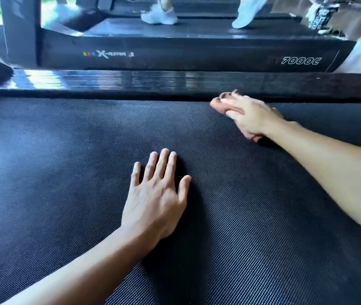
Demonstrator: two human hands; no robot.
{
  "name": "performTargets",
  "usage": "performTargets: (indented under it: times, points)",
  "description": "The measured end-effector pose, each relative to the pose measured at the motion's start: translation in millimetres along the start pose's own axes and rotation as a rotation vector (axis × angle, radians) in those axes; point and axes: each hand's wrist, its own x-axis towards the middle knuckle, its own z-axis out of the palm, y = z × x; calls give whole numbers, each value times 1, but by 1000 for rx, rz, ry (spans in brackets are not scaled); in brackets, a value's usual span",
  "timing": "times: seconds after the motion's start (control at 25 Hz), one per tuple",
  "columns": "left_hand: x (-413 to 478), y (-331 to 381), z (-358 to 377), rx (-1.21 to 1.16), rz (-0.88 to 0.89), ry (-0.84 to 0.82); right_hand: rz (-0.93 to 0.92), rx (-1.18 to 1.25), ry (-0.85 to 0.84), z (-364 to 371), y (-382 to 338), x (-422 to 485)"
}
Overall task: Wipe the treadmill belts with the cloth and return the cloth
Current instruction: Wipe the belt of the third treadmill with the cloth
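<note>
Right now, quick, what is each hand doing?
Left hand: open, flat on the treadmill belt.
Right hand: holding the cloth against the belt.

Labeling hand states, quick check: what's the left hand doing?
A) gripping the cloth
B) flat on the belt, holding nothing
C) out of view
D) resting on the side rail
B: the left hand lies flat on the belt, fingers straight, while the right hand holds the cloth.
</note>
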Motion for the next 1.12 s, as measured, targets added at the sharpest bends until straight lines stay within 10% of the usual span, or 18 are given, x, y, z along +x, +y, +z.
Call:
performTargets:
  times: [0.12, 0.32, 0.48, 0.64, 0.84, 1.04, 1.12]
  points:
    - [0, 1, 0, 8, 4, 2, 230, -37, 110, -12, 31, -9]
    - [1, 2, -2, 11, -4, -10, -93, 12, -15, -4, 4, -27]
    - [2, 3, -2, 10, -6, -9, 219, -73, 153, -1, -2, -41]
    - [1, 3, -3, 31, -2, -11, -354, 87, -29, 8, -20, -73]
    - [2, 3, -2, 13, -3, -11, 281, -80, 59, 18, -36, -18]
    - [2, 1, -1, 13, -4, -12, -350, 14, -24, 45, -114, -21]
    - [2, 1, -1, 10, 0, -6, -315, 50, -36, 34, -83, -5]
